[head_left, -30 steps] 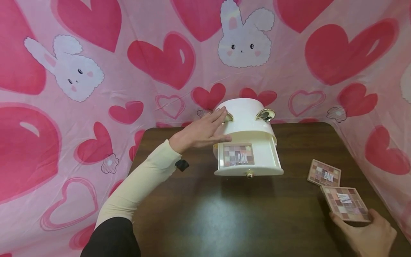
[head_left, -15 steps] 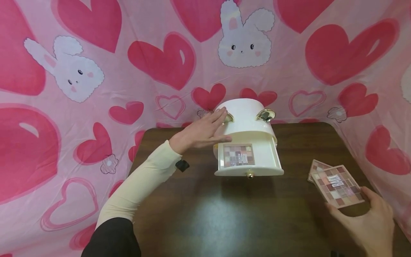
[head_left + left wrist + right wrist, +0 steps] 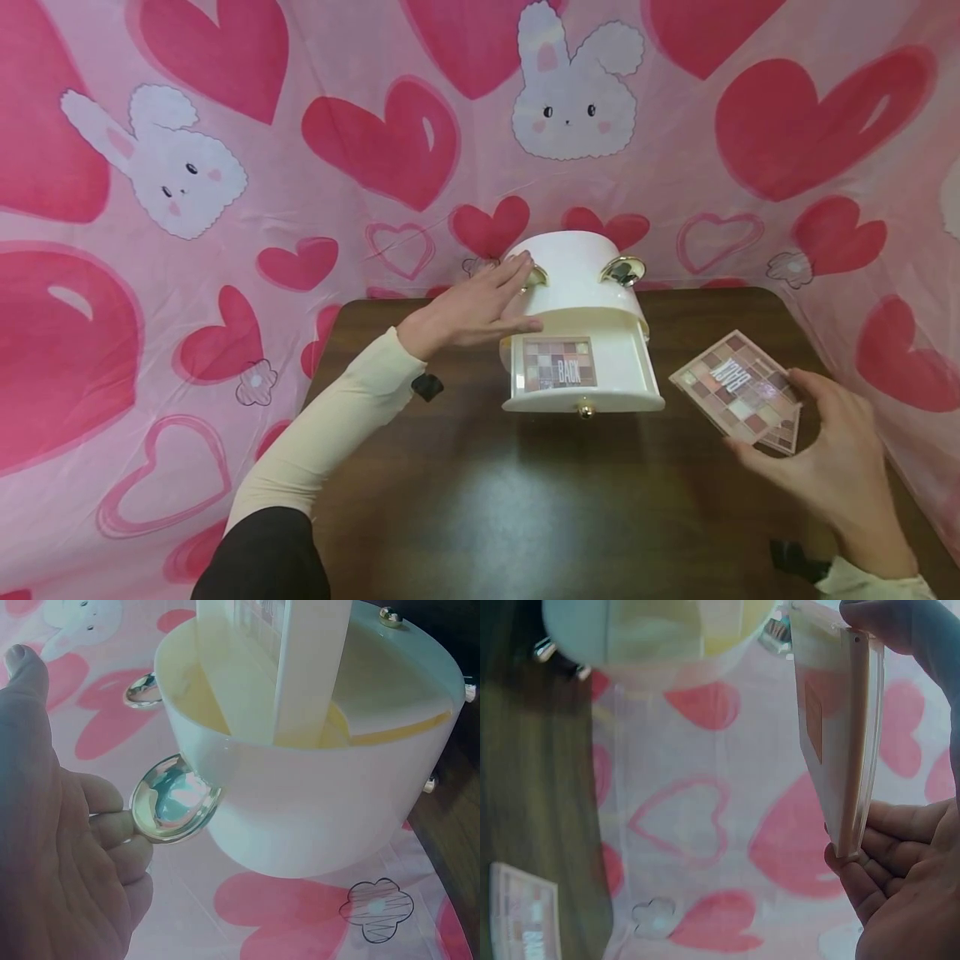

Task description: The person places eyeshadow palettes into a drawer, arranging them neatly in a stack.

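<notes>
My right hand [image 3: 832,458] grips an eyeshadow palette [image 3: 731,379] by its edges, between thumb and fingers. In the right wrist view that palette [image 3: 832,735] shows edge-on. A second palette [image 3: 786,432] lies on the table beneath, partly covered by the held one in the head view. My left hand [image 3: 480,308] lies with straight fingers against the ear-like gold piece on the left of a white cosmetic organizer [image 3: 573,258]. In the left wrist view its fingertips touch that gold piece [image 3: 172,802]. The organizer's drawer [image 3: 618,367] is pulled out, with a palette [image 3: 558,364] in its left side.
The organizer stands on a dark wooden table [image 3: 450,500], near its back edge. A gold knob [image 3: 586,412] sticks out from the drawer front. Another gold ear piece [image 3: 623,271] is on the organizer's right. A pink heart-and-rabbit cloth [image 3: 405,50] hangs behind and along the sides.
My right hand has lifted its palette and moved up and left, past the palette on the table, turning it as it goes. My left hand stays in place.
</notes>
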Demonstrator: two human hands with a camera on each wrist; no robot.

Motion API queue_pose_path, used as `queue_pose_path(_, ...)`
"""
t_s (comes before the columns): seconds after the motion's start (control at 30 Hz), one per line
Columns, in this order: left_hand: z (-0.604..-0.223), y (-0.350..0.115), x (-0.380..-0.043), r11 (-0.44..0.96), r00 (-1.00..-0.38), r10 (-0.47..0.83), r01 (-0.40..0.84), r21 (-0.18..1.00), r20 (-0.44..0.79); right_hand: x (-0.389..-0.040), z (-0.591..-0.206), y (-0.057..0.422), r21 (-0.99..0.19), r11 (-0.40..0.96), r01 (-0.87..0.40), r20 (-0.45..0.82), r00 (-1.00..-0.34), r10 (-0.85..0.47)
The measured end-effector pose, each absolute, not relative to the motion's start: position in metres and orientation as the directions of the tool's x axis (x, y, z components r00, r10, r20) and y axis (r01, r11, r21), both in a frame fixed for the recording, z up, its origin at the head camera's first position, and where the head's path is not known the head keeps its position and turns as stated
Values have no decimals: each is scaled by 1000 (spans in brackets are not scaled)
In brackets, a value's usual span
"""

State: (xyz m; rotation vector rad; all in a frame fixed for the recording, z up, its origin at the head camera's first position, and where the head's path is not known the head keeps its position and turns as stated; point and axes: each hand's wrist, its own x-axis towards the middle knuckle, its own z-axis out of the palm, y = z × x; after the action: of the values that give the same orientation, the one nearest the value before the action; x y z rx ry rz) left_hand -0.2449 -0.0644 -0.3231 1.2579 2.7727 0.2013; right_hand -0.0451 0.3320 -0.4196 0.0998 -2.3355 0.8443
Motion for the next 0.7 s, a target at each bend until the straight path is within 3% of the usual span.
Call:
queue_pose_path(0.27,-323,-64,-246,639,-646,763,753,154,-10,-67,-393,318,-462,793,-397,627,-779,-25)
queue_pose_path(0.5,-321,-63,-245,652,-657,753,741,159,-29,-92,-365,297,-320,780,-538,665,-714,-219)
queue_pose_path(0.7,-321,-63,-244,654,-656,754,742,146,-39,-108,-351,279,-340,772,-537,569,-771,-285)
